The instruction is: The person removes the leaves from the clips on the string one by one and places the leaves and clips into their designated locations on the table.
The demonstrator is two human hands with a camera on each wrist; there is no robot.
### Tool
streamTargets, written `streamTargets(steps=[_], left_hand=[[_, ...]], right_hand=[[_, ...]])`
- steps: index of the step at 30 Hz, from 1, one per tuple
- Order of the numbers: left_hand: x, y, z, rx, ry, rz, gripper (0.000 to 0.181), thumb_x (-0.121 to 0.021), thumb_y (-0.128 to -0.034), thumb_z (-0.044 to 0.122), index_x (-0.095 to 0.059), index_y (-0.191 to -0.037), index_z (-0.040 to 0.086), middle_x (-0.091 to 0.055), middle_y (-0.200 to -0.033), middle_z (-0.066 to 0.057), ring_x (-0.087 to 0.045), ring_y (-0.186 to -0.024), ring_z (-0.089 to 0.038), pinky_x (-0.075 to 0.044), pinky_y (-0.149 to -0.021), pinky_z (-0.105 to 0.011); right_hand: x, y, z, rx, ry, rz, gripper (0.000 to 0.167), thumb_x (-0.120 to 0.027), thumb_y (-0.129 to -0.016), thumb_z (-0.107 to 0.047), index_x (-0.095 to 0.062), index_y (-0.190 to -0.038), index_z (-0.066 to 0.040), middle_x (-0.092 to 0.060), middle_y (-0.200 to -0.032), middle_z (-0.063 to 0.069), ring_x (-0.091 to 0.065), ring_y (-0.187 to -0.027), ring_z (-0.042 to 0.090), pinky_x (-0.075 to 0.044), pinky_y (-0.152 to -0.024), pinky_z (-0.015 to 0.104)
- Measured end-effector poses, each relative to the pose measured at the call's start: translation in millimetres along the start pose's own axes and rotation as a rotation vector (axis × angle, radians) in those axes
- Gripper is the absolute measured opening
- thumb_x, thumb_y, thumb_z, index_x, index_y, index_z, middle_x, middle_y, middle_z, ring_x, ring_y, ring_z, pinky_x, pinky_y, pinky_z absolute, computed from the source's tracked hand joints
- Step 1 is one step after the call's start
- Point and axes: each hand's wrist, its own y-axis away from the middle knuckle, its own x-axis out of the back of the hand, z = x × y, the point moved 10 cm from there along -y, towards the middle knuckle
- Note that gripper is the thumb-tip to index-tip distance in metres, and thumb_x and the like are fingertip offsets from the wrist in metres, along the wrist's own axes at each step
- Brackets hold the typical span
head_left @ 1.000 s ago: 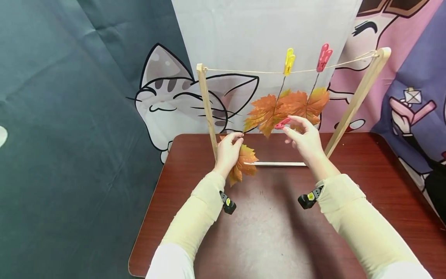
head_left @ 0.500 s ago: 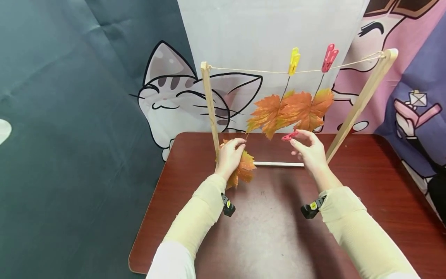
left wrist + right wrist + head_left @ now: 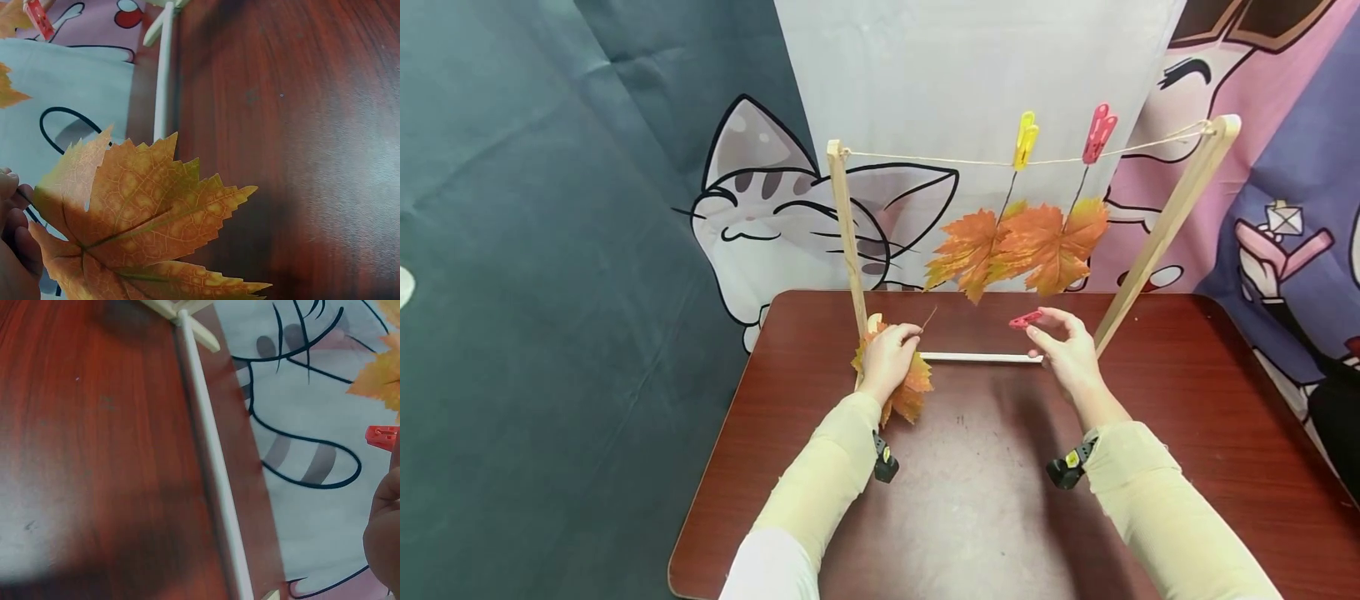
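Partly hidden behind your left hand (image 3: 889,360), the maple leaf (image 3: 913,388) whose stem (image 3: 929,319) it pinches sits just below frame centre; your outstretched right hand (image 3: 1069,350) pinches a red clothespin (image 3: 1024,320), right of centre.

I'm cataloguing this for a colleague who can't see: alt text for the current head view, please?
A person's left hand holds an orange leaf by its stem while the right hand holds a pink clothespin, over a table. Higher up, two similar leaves hang from a string between wooden posts, one under a yellow clothespin, one under a second pink clothespin.
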Motion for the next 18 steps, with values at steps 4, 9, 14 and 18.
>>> streamTargets(steps=[4,9,14,18], left_hand=[[-9.1,2.5,-5.0,0.011,-0.022,-0.029,0.022,-0.057,-0.0930,0.024,-0.069,-0.111,0.020,-0.066,-0.106,0.001,-0.062,-0.099,-0.020,-0.047,-0.082,-0.038],[-19.7,8.1,-15.2,0.049,-0.067,-0.073,0.022,-0.056,-0.0934,0.025,-0.069,-0.111,0.022,-0.066,-0.106,0.002,-0.061,-0.100,-0.019,-0.047,-0.081,-0.039],[-26.6,11.8,-22.2,0.062,-0.072,-0.084,0.021,-0.058,-0.0925,0.022,-0.069,-0.110,0.021,-0.066,-0.106,0.001,-0.062,-0.100,-0.019,-0.047,-0.080,-0.039],[-31.3,13.1,-24.4,0.066,-0.057,-0.096,0.021,-0.057,-0.0930,0.023,-0.069,-0.110,0.021,-0.066,-0.105,0.000,-0.062,-0.100,-0.020,-0.047,-0.080,-0.039]], right_hand=[[9.1,-0.1,6.4,0.044,0.069,0.021,0.037,-0.067,-0.086,-0.008,-0.054,-0.121,-0.008,-0.037,-0.125,0.003,-0.059,-0.052,0.007,-0.039,-0.041,0.017],[15.3,3.6,19.9,0.018,0.062,0.012,0.038,-0.066,-0.087,-0.008,-0.053,-0.123,-0.004,-0.010,-0.152,0.006,-0.058,-0.052,0.004,-0.043,-0.043,0.017],[19.4,8.6,36.2,-0.060,-0.006,0.015,0.035,-0.067,-0.087,-0.010,-0.054,-0.119,-0.015,-0.048,-0.127,0.000,-0.059,-0.053,0.004,-0.043,-0.045,0.017],[23.2,11.0,42.3,-0.059,-0.054,0.025,0.036,-0.068,-0.085,-0.007,-0.054,-0.118,-0.014,-0.058,-0.104,-0.006,-0.059,-0.052,0.005,-0.039,-0.042,0.016]])
